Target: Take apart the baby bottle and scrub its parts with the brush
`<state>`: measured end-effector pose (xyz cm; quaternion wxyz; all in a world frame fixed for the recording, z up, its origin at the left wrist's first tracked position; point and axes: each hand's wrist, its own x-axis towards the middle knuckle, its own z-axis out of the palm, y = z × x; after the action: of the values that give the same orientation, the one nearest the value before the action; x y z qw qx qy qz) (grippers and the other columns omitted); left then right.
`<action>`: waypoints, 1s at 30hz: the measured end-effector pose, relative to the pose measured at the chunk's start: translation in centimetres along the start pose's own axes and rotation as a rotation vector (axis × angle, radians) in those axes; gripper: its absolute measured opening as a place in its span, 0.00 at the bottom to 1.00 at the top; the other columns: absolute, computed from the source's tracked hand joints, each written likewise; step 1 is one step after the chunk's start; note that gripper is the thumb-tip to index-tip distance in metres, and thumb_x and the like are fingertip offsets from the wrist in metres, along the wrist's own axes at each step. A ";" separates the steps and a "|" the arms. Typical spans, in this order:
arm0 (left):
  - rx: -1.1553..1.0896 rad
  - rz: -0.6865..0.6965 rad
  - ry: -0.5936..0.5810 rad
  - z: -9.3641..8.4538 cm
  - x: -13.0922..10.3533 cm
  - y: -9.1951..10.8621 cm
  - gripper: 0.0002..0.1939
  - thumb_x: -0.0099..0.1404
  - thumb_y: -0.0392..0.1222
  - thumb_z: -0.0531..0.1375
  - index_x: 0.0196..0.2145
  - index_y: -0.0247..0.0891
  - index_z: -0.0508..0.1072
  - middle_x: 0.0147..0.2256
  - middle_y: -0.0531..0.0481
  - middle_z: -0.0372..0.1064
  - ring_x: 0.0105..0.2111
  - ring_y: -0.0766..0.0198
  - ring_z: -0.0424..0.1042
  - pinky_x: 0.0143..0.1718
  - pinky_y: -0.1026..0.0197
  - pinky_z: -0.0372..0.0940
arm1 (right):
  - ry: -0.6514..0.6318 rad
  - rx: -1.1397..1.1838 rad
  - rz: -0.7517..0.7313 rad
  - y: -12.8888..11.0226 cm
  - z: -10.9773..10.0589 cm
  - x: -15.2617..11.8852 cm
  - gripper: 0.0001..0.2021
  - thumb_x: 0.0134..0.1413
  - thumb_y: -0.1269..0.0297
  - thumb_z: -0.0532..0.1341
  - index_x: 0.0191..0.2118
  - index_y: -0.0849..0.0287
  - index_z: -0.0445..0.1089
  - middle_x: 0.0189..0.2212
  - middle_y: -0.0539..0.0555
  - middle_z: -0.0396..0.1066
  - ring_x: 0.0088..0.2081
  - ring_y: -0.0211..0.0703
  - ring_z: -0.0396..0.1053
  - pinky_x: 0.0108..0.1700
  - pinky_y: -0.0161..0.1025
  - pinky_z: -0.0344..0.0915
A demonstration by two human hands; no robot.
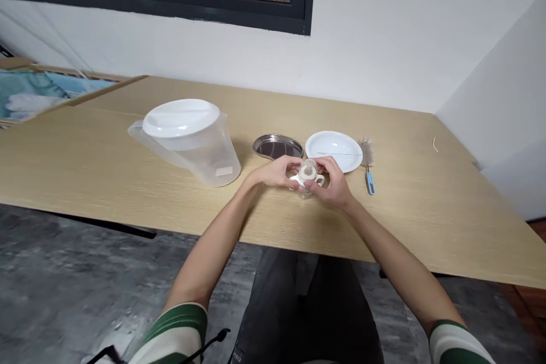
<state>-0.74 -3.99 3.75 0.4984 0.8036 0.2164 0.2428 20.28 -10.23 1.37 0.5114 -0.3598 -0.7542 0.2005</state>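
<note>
Two-handled bottle (307, 174) held roughly upright between both hands, capped end up.
Its long axis rises from the desk (273, 213), handles pointing left and right; the left hand's (279, 172) and right hand's (336, 183) fingers are clamped on its sides, in front of the metal tray (278, 147) and white dish (334, 143).

From one head-worn camera, we look forward and down onto the desk (279, 219), with left hand (277, 172) and right hand (335, 183) near mid-view, well apart from the lens.
</note>
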 end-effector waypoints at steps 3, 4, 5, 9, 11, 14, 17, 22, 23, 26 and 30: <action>0.003 0.016 -0.005 0.0 0.0 -0.1 0.25 0.49 0.38 0.72 0.47 0.37 0.78 0.42 0.44 0.78 0.43 0.53 0.78 0.45 0.53 0.72 | -0.003 0.024 0.043 -0.1 0.1 0.3 0.23 0.54 0.48 0.69 0.51 0.52 0.70 0.43 0.57 0.71 0.42 0.48 0.69 0.44 0.48 0.70; 0.002 0.018 -0.007 0.0 0.0 -0.1 0.26 0.48 0.38 0.73 0.47 0.36 0.77 0.43 0.44 0.78 0.43 0.53 0.78 0.45 0.53 0.71 | -0.006 0.027 0.052 -0.1 0.2 0.4 0.22 0.53 0.47 0.69 0.50 0.53 0.71 0.42 0.56 0.71 0.41 0.47 0.69 0.42 0.47 0.70; -0.001 0.017 -0.006 0.0 0.0 -0.1 0.27 0.48 0.38 0.73 0.47 0.36 0.77 0.43 0.43 0.78 0.43 0.53 0.78 0.45 0.53 0.71 | -0.011 0.027 0.058 0.0 0.2 0.5 0.22 0.52 0.47 0.70 0.48 0.53 0.72 0.41 0.56 0.71 0.40 0.47 0.69 0.41 0.46 0.69; -0.036 -0.020 0.027 0.3 0.0 -0.2 0.29 0.45 0.40 0.75 0.46 0.35 0.77 0.42 0.43 0.78 0.43 0.53 0.78 0.44 0.54 0.71 | -0.038 0.026 0.062 0.2 0.3 0.6 0.20 0.49 0.48 0.72 0.44 0.53 0.73 0.39 0.55 0.71 0.39 0.47 0.68 0.39 0.45 0.68; -0.062 -0.045 0.052 0.4 0.0 -0.3 0.29 0.44 0.40 0.76 0.45 0.34 0.76 0.42 0.42 0.78 0.42 0.52 0.78 0.43 0.54 0.71 | -0.041 0.016 0.071 0.2 0.1 0.7 0.20 0.49 0.49 0.72 0.42 0.53 0.73 0.39 0.54 0.72 0.39 0.47 0.68 0.39 0.45 0.67; -0.087 -0.062 0.086 0.6 0.1 -0.6 0.27 0.44 0.40 0.76 0.43 0.34 0.76 0.39 0.43 0.78 0.41 0.53 0.79 0.41 0.55 0.71 | -0.048 -0.006 0.084 0.1 -0.3 0.8 0.18 0.49 0.50 0.72 0.42 0.53 0.73 0.38 0.53 0.72 0.39 0.46 0.69 0.39 0.44 0.67; -0.073 -0.060 0.094 0.6 0.2 -0.7 0.24 0.43 0.39 0.76 0.39 0.33 0.77 0.36 0.45 0.78 0.38 0.54 0.79 0.37 0.59 0.70 | -0.081 -0.002 0.083 -0.1 -0.7 1.1 0.17 0.49 0.50 0.72 0.40 0.53 0.73 0.37 0.53 0.71 0.39 0.46 0.69 0.39 0.44 0.67; -0.071 -0.052 0.080 0.5 0.3 -0.7 0.24 0.43 0.40 0.76 0.39 0.33 0.79 0.37 0.44 0.79 0.38 0.54 0.79 0.35 0.60 0.70 | -0.123 -0.018 0.030 0.0 -1.0 1.5 0.16 0.49 0.50 0.72 0.39 0.53 0.73 0.37 0.53 0.72 0.40 0.47 0.70 0.42 0.45 0.68; -0.071 -0.046 0.073 0.5 0.4 -0.7 0.25 0.43 0.40 0.76 0.40 0.33 0.80 0.38 0.44 0.79 0.39 0.54 0.79 0.36 0.59 0.70 | -0.131 -0.019 0.022 0.1 -1.1 1.6 0.16 0.50 0.51 0.72 0.39 0.53 0.73 0.37 0.53 0.72 0.40 0.47 0.70 0.42 0.45 0.68; -0.069 -0.027 0.071 0.5 0.4 -0.9 0.24 0.43 0.40 0.76 0.41 0.34 0.80 0.38 0.43 0.80 0.39 0.54 0.79 0.37 0.59 0.71 | -0.163 -0.016 0.011 0.2 -1.3 1.8 0.16 0.50 0.52 0.71 0.40 0.53 0.73 0.38 0.53 0.73 0.41 0.47 0.70 0.43 0.46 0.68; -0.064 -0.024 0.092 0.5 0.5 -1.1 0.23 0.42 0.39 0.77 0.37 0.34 0.80 0.36 0.44 0.80 0.37 0.55 0.79 0.35 0.59 0.71 | -0.191 -0.023 0.016 0.4 -1.4 1.9 0.17 0.50 0.51 0.71 0.42 0.53 0.73 0.39 0.54 0.73 0.41 0.48 0.70 0.44 0.46 0.68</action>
<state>-0.18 -3.55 2.64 0.5163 0.7726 0.2409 0.2802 21.31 -8.64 2.89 0.4316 -0.3508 -0.7988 0.2292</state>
